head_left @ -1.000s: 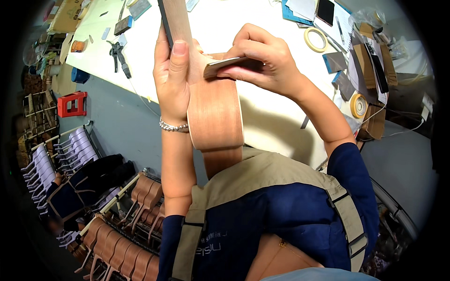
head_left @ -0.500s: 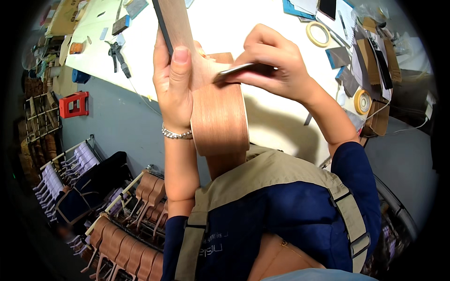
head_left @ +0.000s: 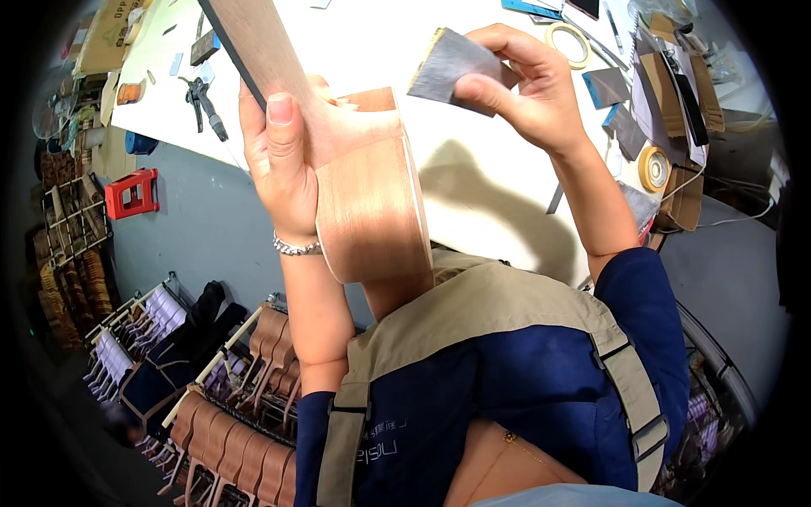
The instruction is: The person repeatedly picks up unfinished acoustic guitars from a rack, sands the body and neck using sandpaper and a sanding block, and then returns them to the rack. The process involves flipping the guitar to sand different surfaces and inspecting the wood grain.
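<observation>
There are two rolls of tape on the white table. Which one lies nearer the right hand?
The pale roll of tape, lying flat at the table's far edge just beyond the right hand. The other, yellowish roll sits farther off, near the cardboard boxes.

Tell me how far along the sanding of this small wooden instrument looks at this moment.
Done: the instrument body is assembled with its neck, and its side looks smooth and unfinished. In hand: the left hand grips it at the neck joint, while the right hand holds a grey sanding sheet lifted off the wood. Left: no finish or strings are visible; how much sanding is left cannot be told.
</observation>
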`<state>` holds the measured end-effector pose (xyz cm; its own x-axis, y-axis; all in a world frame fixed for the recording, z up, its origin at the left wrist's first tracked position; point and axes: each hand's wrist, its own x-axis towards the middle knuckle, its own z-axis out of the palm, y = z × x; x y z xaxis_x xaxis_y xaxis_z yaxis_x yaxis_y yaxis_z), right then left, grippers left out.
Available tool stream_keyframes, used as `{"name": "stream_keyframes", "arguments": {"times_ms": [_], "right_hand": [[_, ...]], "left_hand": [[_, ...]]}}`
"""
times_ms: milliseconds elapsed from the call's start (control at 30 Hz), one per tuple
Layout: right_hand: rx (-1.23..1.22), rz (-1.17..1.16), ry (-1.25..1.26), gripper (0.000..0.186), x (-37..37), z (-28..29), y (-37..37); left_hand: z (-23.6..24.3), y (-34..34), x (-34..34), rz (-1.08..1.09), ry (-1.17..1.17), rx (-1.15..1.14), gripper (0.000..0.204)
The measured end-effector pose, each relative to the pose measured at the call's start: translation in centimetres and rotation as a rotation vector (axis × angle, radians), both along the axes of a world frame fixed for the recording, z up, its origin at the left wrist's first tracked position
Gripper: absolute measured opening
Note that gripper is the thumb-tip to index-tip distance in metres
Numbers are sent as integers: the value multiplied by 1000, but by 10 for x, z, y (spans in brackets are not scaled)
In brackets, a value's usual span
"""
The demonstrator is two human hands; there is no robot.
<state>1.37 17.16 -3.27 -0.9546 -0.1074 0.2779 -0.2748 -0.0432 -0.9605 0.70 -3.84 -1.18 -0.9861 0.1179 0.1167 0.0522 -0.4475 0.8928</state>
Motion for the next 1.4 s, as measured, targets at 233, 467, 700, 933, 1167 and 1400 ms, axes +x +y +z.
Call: {"name": "stream_keyframes", "arguments": {"times_ms": [233, 467, 700, 933, 1167, 1400], "right_hand": [[458, 41, 491, 28, -13, 0, -13], [303, -86, 139, 29, 6, 11, -14], [200, -31, -2, 34, 14, 0, -27], [128, 79, -101, 31, 9, 0, -19], [68, 65, -140, 26, 15, 2, -15], [-2, -49, -128, 25, 19, 1, -16]], "left_hand": [[-6, 0, -2, -21, 35, -52, 49], [-2, 5, 8, -15, 25, -36, 51], [-4, 8, 8, -25, 65, -69, 53], [0, 19, 11, 62, 78, -164, 35], [-4, 14, 9, -16, 73, -106, 53], [0, 9, 15, 6, 60, -85, 53]]}}
